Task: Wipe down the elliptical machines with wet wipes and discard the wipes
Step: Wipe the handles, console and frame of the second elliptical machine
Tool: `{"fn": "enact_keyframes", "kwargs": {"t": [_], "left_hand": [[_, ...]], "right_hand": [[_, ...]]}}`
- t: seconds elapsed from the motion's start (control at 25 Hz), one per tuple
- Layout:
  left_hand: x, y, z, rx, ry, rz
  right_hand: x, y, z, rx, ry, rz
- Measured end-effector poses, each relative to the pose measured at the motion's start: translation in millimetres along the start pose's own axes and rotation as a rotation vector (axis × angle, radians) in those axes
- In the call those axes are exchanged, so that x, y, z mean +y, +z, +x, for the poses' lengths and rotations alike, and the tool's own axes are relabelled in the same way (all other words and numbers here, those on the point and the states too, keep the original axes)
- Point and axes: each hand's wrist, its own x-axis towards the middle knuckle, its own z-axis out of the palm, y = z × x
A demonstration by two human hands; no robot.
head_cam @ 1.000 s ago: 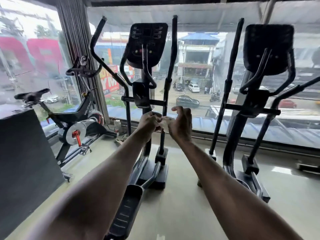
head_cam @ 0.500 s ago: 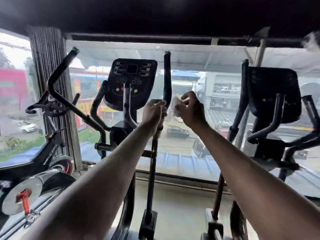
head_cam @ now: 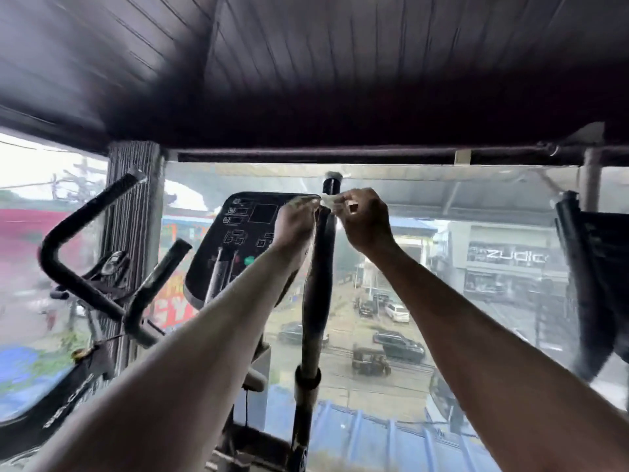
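- While we are standing close against the elliptical machine, we are looking past its console and through the window at the street; a second elliptical is showing at the right edge and an exercise bike at the left.
- We are reaching both arms up to the right-hand upright handlebar, whose capped top is rising just above our hands.
- Our left hand is curling its fingers at the left side of the bar, and its grip is pinching one end of the wet wipe.
- Our right hand is closing its grip on the other end of the wipe, fingers bunched, just right of the bar.
- The wipe, small and pale, is stretching between the two hands across the bar near its top; whether it is already pressing on the bar we cannot tell through the blur.
- We are judging the step as starting to wipe this handlebar, with the discarding not yet in hand.
- The next move is calling for wrapping the wipe round the bar and drawing it downward, keeping both grips firm so the thin sheet does not slip or tear.
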Motion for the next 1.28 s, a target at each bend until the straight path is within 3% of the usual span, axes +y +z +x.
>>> {"fn": "enact_keyframes", "kwargs": {"t": [0.12,0.28,0.32,0.4,0.48,0.64,0.76,0.8,0.92,1.16,1.28], "left_hand": [[-11,11,36,0.007,-0.113,-0.067],[-27,14,67,-0.117,-0.14,-0.251],[-31,14,74,-0.134,-0.129,-0.275],[-33,17,84,-0.164,-0.125,-0.318],[-35,17,93,-0.186,-0.132,-0.358],[-45,17,105,-0.238,-0.13,-0.387],[-51,24,109,-0.266,-0.123,-0.406],[-52,26,111,-0.262,-0.121,-0.408],[-56,27,120,-0.254,-0.111,-0.4],[-48,24,122,-0.265,-0.087,-0.353],[-49,20,123,-0.274,-0.091,-0.332]], "right_hand": [[8,22,33,-0.109,-0.084,-0.027],[34,31,19,-0.056,-0.452,-0.063],[39,34,30,-0.028,-0.443,-0.058],[37,45,69,0.06,-0.229,-0.059],[30,56,93,0.017,-0.112,-0.155],[34,45,73,-0.056,-0.377,-0.198],[38,46,99,0.068,-0.222,-0.234],[34,50,108,0.027,-0.211,-0.277],[22,58,110,-0.122,-0.403,-0.462],[16,66,116,-0.124,-0.312,-0.506],[30,72,107,0.212,0.105,-0.111]]}}
